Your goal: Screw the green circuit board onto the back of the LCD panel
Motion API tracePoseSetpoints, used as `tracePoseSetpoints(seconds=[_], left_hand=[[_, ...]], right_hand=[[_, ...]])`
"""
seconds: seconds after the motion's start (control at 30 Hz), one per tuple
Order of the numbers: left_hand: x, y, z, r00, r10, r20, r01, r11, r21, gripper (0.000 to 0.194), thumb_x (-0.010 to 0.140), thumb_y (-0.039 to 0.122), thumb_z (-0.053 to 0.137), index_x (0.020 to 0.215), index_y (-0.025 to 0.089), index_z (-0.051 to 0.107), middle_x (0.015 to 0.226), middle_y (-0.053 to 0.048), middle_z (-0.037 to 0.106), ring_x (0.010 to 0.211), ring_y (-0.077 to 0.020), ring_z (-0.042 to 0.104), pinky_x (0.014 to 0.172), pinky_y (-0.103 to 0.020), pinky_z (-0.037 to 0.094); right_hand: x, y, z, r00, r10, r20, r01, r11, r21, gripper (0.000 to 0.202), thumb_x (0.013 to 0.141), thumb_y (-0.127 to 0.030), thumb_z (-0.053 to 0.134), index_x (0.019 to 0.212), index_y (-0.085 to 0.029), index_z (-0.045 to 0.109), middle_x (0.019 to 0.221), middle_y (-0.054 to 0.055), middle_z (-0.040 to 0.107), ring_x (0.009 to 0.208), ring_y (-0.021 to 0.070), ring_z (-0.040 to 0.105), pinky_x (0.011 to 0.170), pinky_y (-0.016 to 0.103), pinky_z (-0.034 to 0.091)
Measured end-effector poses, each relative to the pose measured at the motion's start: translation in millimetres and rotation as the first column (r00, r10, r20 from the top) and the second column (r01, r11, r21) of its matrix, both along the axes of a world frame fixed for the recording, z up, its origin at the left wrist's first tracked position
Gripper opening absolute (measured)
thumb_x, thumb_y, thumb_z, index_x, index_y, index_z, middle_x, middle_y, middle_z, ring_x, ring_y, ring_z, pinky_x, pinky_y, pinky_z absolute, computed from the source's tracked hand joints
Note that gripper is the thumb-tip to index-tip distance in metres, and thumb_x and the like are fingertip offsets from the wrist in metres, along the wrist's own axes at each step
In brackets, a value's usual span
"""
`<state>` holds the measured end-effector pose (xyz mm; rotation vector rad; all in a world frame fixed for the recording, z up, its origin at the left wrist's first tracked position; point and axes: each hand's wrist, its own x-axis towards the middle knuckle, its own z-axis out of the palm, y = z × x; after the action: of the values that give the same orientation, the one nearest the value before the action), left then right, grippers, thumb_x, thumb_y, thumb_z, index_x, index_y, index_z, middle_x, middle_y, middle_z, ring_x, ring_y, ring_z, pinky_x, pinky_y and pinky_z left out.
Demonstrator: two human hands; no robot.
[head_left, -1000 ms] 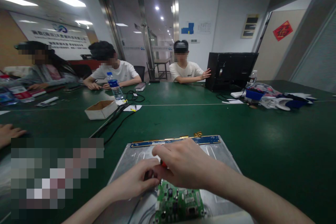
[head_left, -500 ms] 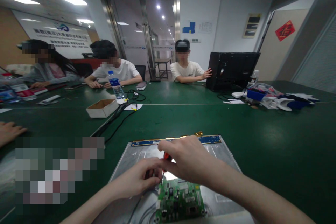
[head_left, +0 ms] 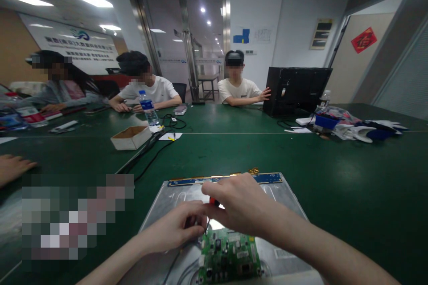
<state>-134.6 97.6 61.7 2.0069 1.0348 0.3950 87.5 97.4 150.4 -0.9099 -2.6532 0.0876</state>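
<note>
A metal panel [head_left: 287, 205] lies on the green table in front of me, with a blue circuit strip [head_left: 267, 178] along its far edge. On its near part sits a green circuit board [head_left: 230, 254]. My right hand [head_left: 240, 200] is wrapped round the red handle of a screwdriver [head_left: 213, 201], whose thin shaft points down at the board's far left corner. Right beside it, my left hand [head_left: 183, 227] has its fingers pinched near the shaft; what they grip is hidden.
An open cardboard box [head_left: 130, 138], a water bottle [head_left: 148, 107] and black cables [head_left: 154, 151] stand front left. A black monitor [head_left: 297, 91] and a blue tray [head_left: 326, 121] are back right. Several people sit around; one hand [head_left: 15, 169] rests at the left.
</note>
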Motion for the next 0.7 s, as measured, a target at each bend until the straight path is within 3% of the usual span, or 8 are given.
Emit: tracePoseSetpoints(seconds=[0.13,0.37,0.57,0.7], left_hand=[[-0.1,0.9,-0.1,1.000,0.006,-0.027,-0.007,1.000,-0.030,0.008,0.078,0.025,0.056,0.082,0.019,0.059,0.073,0.003,0.053,0.063,-0.0145,0.048,0.059,-0.024,0.040],[-6.6,3.3,-15.0,1.000,0.003,-0.021,-0.003,1.000,-0.022,0.014,0.085,0.033,0.060,0.087,0.020,0.062,0.082,0.000,0.061,0.076,-0.0192,0.055,0.071,-0.028,0.047],[-1.8,0.1,-5.0,1.000,0.009,-0.002,-0.009,1.000,0.024,0.009,0.083,0.026,0.058,0.086,0.019,0.063,0.084,-0.001,0.062,0.080,-0.0207,0.056,0.074,-0.030,0.047],[-0.9,-0.3,-1.1,1.000,0.006,-0.004,-0.006,1.000,-0.014,0.009,0.081,0.025,0.056,0.084,0.019,0.061,0.073,0.003,0.053,0.064,-0.0152,0.048,0.060,-0.024,0.041]], right_hand=[[-1.4,-0.5,-0.9,1.000,-0.024,0.000,0.024,0.999,0.031,0.013,0.096,-0.030,0.052,0.091,-0.020,0.059,0.077,0.002,0.071,0.059,0.0152,0.058,0.050,0.031,0.020],[0.8,-1.1,-2.3,0.997,0.065,-0.040,-0.064,0.998,0.022,0.012,0.087,-0.026,0.051,0.096,-0.019,0.055,0.088,0.005,0.070,0.065,0.0156,0.057,0.051,0.030,0.025],[1.7,-0.1,-3.6,1.000,0.023,-0.020,-0.022,0.998,0.063,0.019,0.097,-0.037,0.052,0.089,-0.021,0.057,0.080,0.003,0.072,0.061,0.0156,0.058,0.051,0.032,0.021],[-1.4,-0.2,-5.0,1.000,-0.018,0.022,0.017,0.997,0.073,0.021,0.100,-0.037,0.051,0.088,-0.020,0.057,0.074,0.003,0.071,0.057,0.0157,0.059,0.049,0.032,0.018]])
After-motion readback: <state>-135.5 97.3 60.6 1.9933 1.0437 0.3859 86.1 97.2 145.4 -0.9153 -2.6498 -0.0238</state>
